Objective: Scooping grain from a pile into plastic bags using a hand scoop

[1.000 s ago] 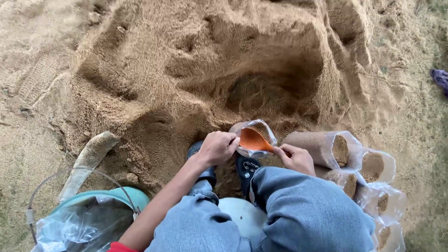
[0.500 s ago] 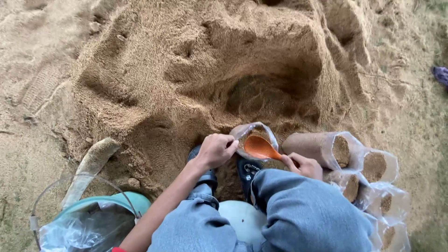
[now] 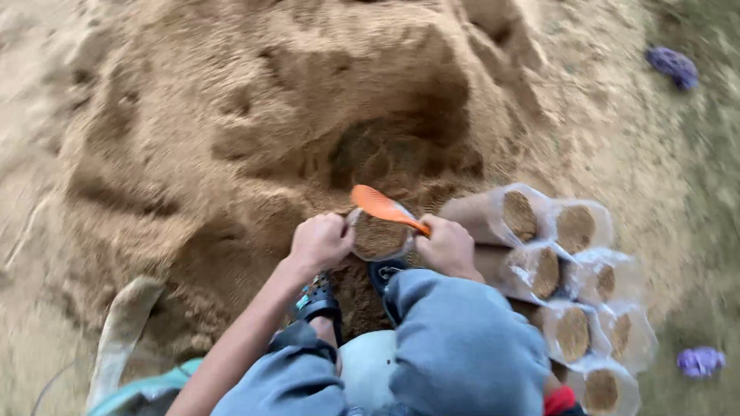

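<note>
A clear bag (image 3: 378, 237), filled with sawdust, is held at its rim by the left hand (image 3: 320, 240). An orange scoop (image 3: 383, 206) is gripped by the right hand (image 3: 447, 246) and held over the bag's mouth. A large sawdust heap (image 3: 308, 115) is seen at 12 o'clock. Filled bags (image 3: 555, 277) are stacked on their sides at 3 to 5 o'clock.

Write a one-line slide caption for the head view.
Left hand steadies a sawdust-filled clear bag; right hand holds an orange scoop over it.
</note>
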